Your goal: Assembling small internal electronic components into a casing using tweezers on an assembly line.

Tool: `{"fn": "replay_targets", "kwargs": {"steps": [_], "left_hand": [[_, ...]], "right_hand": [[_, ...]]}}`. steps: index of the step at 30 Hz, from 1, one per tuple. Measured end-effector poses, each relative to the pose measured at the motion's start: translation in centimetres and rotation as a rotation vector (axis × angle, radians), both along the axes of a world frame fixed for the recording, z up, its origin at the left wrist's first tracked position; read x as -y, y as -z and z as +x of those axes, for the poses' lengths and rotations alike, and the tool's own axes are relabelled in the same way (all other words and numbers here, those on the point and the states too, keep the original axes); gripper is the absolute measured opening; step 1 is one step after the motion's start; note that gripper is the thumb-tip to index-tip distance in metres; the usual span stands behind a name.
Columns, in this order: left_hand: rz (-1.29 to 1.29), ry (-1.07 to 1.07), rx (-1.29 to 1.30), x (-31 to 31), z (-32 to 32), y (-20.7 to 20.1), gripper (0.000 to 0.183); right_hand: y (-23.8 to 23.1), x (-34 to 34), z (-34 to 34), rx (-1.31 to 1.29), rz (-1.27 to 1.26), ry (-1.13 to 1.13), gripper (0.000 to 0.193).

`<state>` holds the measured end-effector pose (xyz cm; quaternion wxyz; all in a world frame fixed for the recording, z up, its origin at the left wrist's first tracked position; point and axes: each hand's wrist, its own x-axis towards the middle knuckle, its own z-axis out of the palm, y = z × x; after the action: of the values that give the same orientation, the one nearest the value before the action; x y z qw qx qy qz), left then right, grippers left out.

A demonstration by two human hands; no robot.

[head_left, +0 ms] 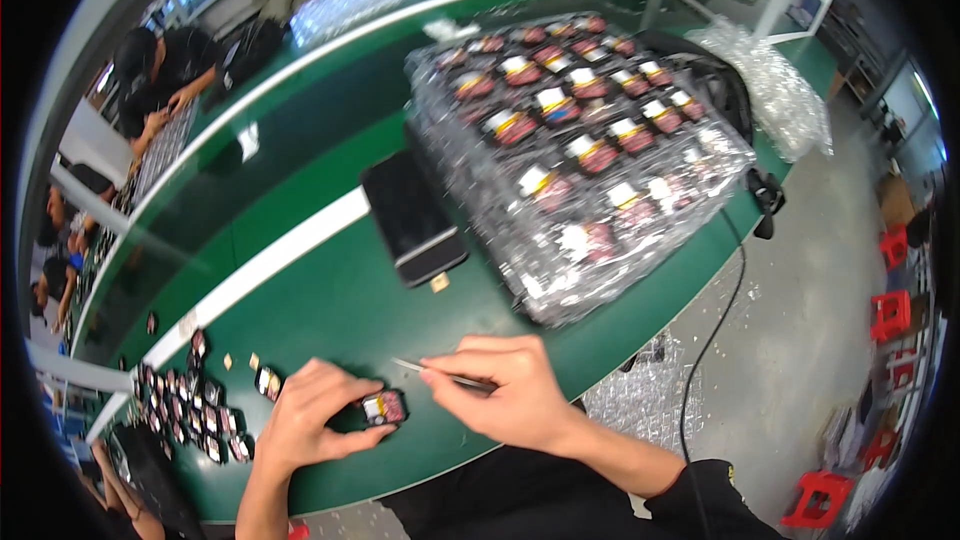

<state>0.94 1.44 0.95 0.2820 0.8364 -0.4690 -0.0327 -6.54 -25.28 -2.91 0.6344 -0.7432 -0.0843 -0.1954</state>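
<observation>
My left hand (pixel 312 420) grips a small black watch-like device (pixel 384 407) by its sides between thumb and fingers, just above the green bench. Its face, with a white and reddish pattern, is turned up. In my right hand (pixel 512 392) is a slim pointed metal tool (pixel 408 365), probably tweezers, its tip aimed left, short of the device and not touching it. Behind my left hand lies another similar device (pixel 268 382). Farther left, a cluster of the same dark devices (pixel 185 405) is spread on the bench.
A tall stack of clear plastic trays (pixel 480 230) holding several such devices stands at the back right. A black phone-like slab (pixel 413 220) lies beside it on the green bench (pixel 310 300). A black cable (pixel 741 280) hangs at the right. Other people sit at the far left.
</observation>
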Motion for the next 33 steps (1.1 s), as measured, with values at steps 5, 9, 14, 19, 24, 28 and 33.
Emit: {"fn": "replay_targets", "kwargs": {"steps": [5,9,14,19,24,28,33], "left_hand": [[-0.031,-0.070,0.004,0.6,1.0,-1.1,0.049],[-0.244,-0.118,-0.018,1.8,3.2,-4.2,0.050],[-0.335,0.128,0.096,11.1,7.8,-11.1,0.054],[-0.144,0.341,0.027,18.8,11.1,-12.7,0.056],[-0.202,0.264,0.083,16.0,10.8,-12.0,0.056],[-0.140,0.021,0.203,9.2,9.4,-11.9,0.037],[0.425,-0.318,0.048,-2.5,5.8,-10.5,0.052]], "right_hand": [[-0.4,0.8,-0.4,0.028,0.077,0.070,0.017],[-0.1,0.6,-0.1,0.018,0.119,0.045,0.016],[0.0,0.3,0.0,-0.002,0.110,-0.002,0.015],[-0.5,0.7,-0.5,-0.048,0.100,-0.005,0.013],[-0.2,0.0,-0.2,-0.017,0.108,0.011,0.012],[-1.3,0.8,-0.6,-0.032,0.084,0.051,0.011],[-1.2,0.9,-0.1,-0.061,0.007,0.010,0.013]]}}
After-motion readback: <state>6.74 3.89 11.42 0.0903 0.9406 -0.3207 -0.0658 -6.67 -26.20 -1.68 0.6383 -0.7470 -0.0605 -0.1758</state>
